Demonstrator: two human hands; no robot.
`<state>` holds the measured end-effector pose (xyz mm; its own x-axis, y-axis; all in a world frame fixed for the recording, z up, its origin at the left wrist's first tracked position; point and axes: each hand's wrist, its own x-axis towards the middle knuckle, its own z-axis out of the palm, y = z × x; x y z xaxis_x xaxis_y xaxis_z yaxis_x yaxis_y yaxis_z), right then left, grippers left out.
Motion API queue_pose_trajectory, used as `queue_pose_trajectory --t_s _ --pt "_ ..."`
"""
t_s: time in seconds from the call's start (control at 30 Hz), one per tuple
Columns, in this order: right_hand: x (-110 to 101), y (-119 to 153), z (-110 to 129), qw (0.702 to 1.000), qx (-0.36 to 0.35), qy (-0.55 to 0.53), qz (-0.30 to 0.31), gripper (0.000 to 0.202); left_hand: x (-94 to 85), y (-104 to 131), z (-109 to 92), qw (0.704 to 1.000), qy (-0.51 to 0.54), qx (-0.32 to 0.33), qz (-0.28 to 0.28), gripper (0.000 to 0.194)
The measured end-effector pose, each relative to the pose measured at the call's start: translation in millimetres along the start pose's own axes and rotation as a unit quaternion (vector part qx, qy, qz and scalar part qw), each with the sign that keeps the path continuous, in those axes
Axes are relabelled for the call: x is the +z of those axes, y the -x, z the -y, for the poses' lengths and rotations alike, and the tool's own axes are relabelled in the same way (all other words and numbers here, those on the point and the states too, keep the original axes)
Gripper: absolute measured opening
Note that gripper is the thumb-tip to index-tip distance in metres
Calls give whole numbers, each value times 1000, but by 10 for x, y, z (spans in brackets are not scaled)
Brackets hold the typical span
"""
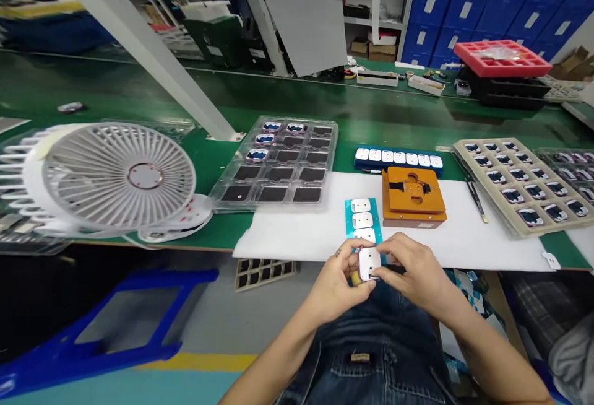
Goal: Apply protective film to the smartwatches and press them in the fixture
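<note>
Between both hands, just in front of the bench edge, is a small rounded-square part with a white face and dark holes [370,262]. My left hand [341,284] grips it from the left, fingers curled around its edge. From the right, my right hand [414,269] pinches its lower edge with the thumb, the fingers bent above. Something yellowish shows under the part, too covered to name. Right behind the hands lies a teal sheet [350,214] carrying white rounded stickers. Beyond it sits an orange fixture block [414,191] with a recess on top.
A clear tray [218,191], partly filled with small parts, lies left of the white mat [278,231]. A beige tray [510,197] full of parts and tweezers [476,200] lie right. A blue strip [399,158] stands behind the fixture. A white fan [120,176] occupies the left.
</note>
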<state>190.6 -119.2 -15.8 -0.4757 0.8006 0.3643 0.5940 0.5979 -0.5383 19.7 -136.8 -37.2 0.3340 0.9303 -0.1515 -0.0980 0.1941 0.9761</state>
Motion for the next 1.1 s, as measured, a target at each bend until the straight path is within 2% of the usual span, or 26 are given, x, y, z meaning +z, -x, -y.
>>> queue_pose_trajectory --t_s 0.07,0.13,0.2,0.27,0.33,0.4,0.43,0.5,0.57,0.63,0.7,0.73,0.8,0.87,0.9,0.93,0.97,1.03,1.1 --pt "-81 -17 42 986 -90 130 44 5 17 -2 -4 1000 0 -14 1 46" --pt "-108 -19 94 961 -160 215 65 11 28 -3 8 1000 5 -20 2 46" --pt "-100 -6 137 942 -222 244 55 20 29 -6 30 1000 19 -18 10 47" --pt "-112 14 143 941 -258 220 9 26 21 -15 51 999 39 -19 31 49" --pt "-200 33 78 955 -231 174 -69 24 7 -32 69 997 52 -20 57 50" --pt "-371 60 -88 960 -155 160 -167 17 -7 -54 90 996 54 -14 74 52" --pt "-473 81 -214 953 -108 183 -215 15 -13 -64 102 996 53 -10 77 52" --pt "-659 145 -540 921 -18 269 -281 12 -27 -73 126 996 48 -5 72 52" --pt "-763 236 -909 896 55 348 -270 14 -52 -64 129 998 27 8 59 50" --pt "-770 336 -1232 910 83 349 -209 19 -102 -47 79 998 -38 28 49 46" --pt "-719 417 -1441 924 91 308 -210 22 -185 -63 -44 983 -162 58 61 43" --pt "-688 445 -1499 927 94 285 -226 23 -238 -101 -132 966 -237 76 72 42" --pt "-639 474 -1544 929 104 254 -247 23 -354 -272 -346 916 -374 113 93 38" --pt "-618 477 -1544 940 115 233 -222 22 -465 -592 -578 874 -455 141 99 36" --pt "-616 475 -1542 945 120 225 -205 21 -513 -799 -690 864 -471 151 98 36" --pt "-618 475 -1542 947 126 219 -196 21 -553 -1023 -793 860 -473 168 96 38" --pt "-622 479 -1547 948 132 215 -193 21 -586 -1247 -884 864 -464 181 70 39" --pt "-632 495 -1561 948 140 209 -195 22 -633 -1617 -1013 886 -430 167 -48 56" --pt "-640 516 -1574 947 145 205 -199 23 -659 -1765 -1048 901 -390 144 -124 66"
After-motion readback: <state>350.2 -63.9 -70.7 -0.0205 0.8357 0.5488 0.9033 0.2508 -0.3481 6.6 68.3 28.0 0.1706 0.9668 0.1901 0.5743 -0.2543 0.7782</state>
